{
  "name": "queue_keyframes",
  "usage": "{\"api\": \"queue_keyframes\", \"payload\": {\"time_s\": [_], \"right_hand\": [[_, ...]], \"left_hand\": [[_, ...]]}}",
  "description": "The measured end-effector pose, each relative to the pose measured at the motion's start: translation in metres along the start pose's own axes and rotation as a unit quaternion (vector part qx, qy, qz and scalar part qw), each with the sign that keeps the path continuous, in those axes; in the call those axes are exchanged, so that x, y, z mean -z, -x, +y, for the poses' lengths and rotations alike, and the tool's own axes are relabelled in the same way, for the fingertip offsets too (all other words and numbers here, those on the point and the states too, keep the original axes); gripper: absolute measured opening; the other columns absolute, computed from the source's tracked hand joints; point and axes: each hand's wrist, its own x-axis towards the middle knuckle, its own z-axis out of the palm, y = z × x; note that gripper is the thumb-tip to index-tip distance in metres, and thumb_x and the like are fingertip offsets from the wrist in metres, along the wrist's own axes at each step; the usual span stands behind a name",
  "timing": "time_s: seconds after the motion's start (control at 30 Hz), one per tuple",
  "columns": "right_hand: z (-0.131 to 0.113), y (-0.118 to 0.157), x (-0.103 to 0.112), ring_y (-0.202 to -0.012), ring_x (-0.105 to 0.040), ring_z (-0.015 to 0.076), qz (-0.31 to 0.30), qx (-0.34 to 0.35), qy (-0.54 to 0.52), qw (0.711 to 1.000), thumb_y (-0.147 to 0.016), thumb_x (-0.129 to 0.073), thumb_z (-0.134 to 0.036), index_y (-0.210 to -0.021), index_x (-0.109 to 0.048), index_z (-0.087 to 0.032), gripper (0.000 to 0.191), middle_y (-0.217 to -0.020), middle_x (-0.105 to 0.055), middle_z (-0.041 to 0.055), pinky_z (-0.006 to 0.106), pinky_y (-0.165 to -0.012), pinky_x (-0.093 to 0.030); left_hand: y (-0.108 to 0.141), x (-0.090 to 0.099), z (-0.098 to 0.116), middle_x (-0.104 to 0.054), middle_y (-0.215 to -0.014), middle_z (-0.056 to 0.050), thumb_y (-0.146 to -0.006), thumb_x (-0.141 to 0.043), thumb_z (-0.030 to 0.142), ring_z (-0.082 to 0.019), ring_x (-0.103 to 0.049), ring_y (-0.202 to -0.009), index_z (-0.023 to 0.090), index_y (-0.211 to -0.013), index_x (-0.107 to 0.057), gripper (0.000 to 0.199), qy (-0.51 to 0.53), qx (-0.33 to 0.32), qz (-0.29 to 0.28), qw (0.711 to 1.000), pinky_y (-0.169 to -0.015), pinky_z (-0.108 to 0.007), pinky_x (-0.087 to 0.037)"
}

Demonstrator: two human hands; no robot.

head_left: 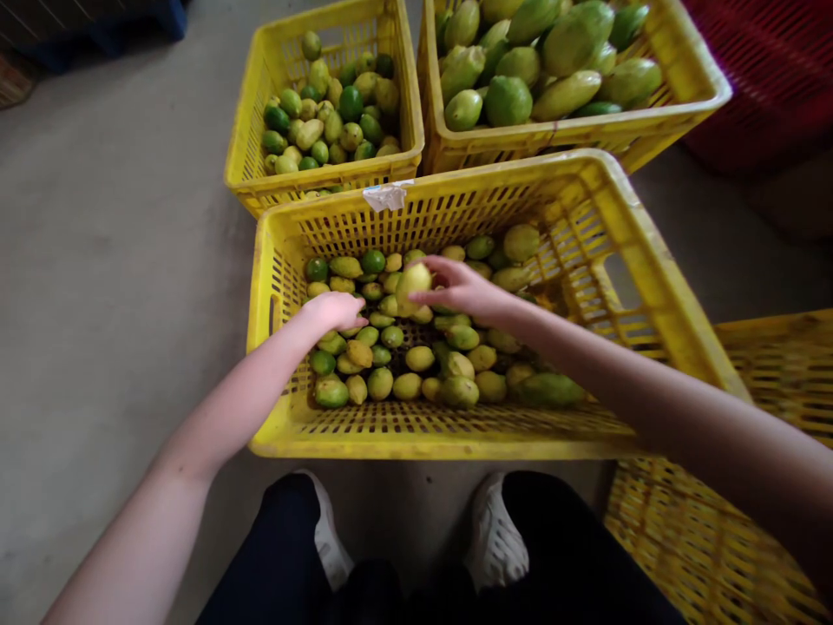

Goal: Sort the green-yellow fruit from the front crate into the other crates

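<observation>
A large yellow crate (455, 447) holds many small green and yellow fruits in front of me. My right hand (456, 288) grips a pale yellow-green fruit (414, 288) between thumb and fingers, above the other fruits in the middle of the crate. To its left, my left hand (337, 311) reaches down over the fruits near the crate's left side. Its fingers point downward and are partly hidden, so whether they hold a fruit is unclear. A yellow fruit (359, 353) lies just below that hand.
Behind stand a yellow crate (242, 139) of small fruits and another yellow crate (586, 130) of larger green fruits. Red crates (768, 78) are at the upper right, more yellow crates (709, 538) at the lower right. White shoes (501, 538) stand near the front edge.
</observation>
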Motion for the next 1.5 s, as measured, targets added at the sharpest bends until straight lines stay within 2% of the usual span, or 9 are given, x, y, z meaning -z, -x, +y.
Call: {"api": "queue_keyframes", "payload": {"time_s": [0.2,0.43,0.63,0.77,0.93,1.0,1.1,1.23,1.5], "right_hand": [[-0.071,0.024,0.031,-0.079,-0.065,0.0159,0.049,0.031,-0.412,0.909,-0.060,-0.074,-0.020,-0.092,-0.056,-0.019,0.037,-0.089,-0.069,-0.0014,0.033,-0.075,-0.053],[-0.036,0.035,0.019,-0.059,-0.058,0.0131,0.034,-0.090,-0.402,0.910,-0.056,-0.079,-0.023,-0.079,-0.057,-0.017,0.032,-0.069,-0.062,-0.0019,0.027,-0.055,-0.052],[-0.032,0.035,0.005,-0.054,-0.053,0.0166,0.014,-0.129,-0.308,0.942,-0.071,-0.069,-0.037,-0.067,-0.059,-0.021,0.019,-0.062,-0.061,0.0038,0.030,-0.050,-0.048],[-0.032,0.037,0.003,-0.053,-0.056,0.0191,0.025,-0.146,-0.262,0.954,-0.071,-0.071,-0.040,-0.067,-0.060,-0.020,0.022,-0.063,-0.064,0.0056,0.033,-0.050,-0.048],[-0.033,0.036,0.005,-0.059,-0.061,0.0196,0.042,-0.156,-0.291,0.943,-0.069,-0.072,-0.033,-0.071,-0.062,-0.020,0.017,-0.068,-0.066,0.0051,0.030,-0.049,-0.050],[-0.034,0.035,0.007,-0.061,-0.062,0.0182,0.067,-0.155,-0.315,0.934,-0.068,-0.072,-0.029,-0.074,-0.063,-0.019,0.015,-0.069,-0.067,0.0036,0.027,-0.050,-0.051],[-0.037,0.035,0.010,-0.061,-0.062,0.0153,0.097,-0.143,-0.334,0.927,-0.069,-0.070,-0.026,-0.075,-0.062,-0.019,0.013,-0.069,-0.066,0.0012,0.024,-0.053,-0.050],[-0.041,0.036,0.009,-0.065,-0.064,0.0152,0.088,-0.121,-0.316,0.937,-0.068,-0.073,-0.029,-0.081,-0.062,-0.019,0.020,-0.074,-0.067,0.0001,0.024,-0.057,-0.050],[-0.040,0.038,0.000,-0.080,-0.063,0.0179,0.130,0.018,-0.173,0.976,-0.061,-0.080,-0.039,-0.094,-0.063,-0.021,0.041,-0.087,-0.066,-0.0013,0.029,-0.072,-0.051]], "left_hand": [[-0.002,0.001,0.000,-0.058,-0.130,-0.018,-0.093,-0.039,0.046,-0.029,-0.058,-0.116,0.014,-0.135,-0.049,0.053,-0.017,0.004,-0.002,1.000,-0.094,-0.036,-0.046],[-0.004,-0.012,0.009,-0.062,-0.121,-0.020,-0.089,-0.051,0.030,-0.032,-0.061,-0.109,0.012,-0.123,-0.057,0.039,-0.054,-0.006,0.014,0.998,-0.085,-0.040,-0.050],[-0.001,-0.041,0.039,-0.061,-0.124,-0.010,-0.057,-0.081,0.011,-0.031,-0.060,-0.108,0.021,-0.110,-0.062,0.057,-0.051,-0.067,-0.009,0.996,-0.090,-0.041,-0.049],[-0.005,-0.058,0.054,-0.067,-0.100,-0.007,-0.070,-0.071,0.012,-0.029,-0.061,-0.103,0.021,-0.081,-0.063,0.015,0.070,-0.071,0.075,0.992,-0.091,-0.044,-0.045],[0.001,-0.025,0.036,-0.068,-0.085,-0.006,-0.065,-0.077,0.028,-0.030,-0.064,-0.096,0.020,-0.081,-0.063,0.023,0.118,-0.106,0.102,0.982,-0.090,-0.043,-0.044],[0.008,-0.005,0.022,-0.068,-0.090,-0.004,-0.067,-0.075,0.042,-0.027,-0.064,-0.094,0.021,-0.092,-0.061,0.036,0.186,-0.139,0.181,0.956,-0.087,-0.039,-0.047],[0.014,0.015,0.008,-0.065,-0.100,-0.003,-0.070,-0.070,0.045,-0.019,-0.063,-0.093,0.021,-0.104,-0.050,0.046,0.389,-0.159,0.328,0.846,-0.082,-0.031,-0.050],[0.015,0.016,0.010,-0.057,-0.114,-0.006,-0.064,-0.074,0.031,-0.016,-0.062,-0.097,0.021,-0.103,-0.040,0.053,0.568,-0.194,0.374,0.707,-0.083,-0.029,-0.051],[0.019,0.007,0.031,-0.053,-0.114,-0.007,-0.064,-0.077,0.023,-0.018,-0.061,-0.097,0.021,-0.105,-0.043,0.053,0.519,-0.263,0.400,0.708,-0.080,-0.030,-0.053]]}}
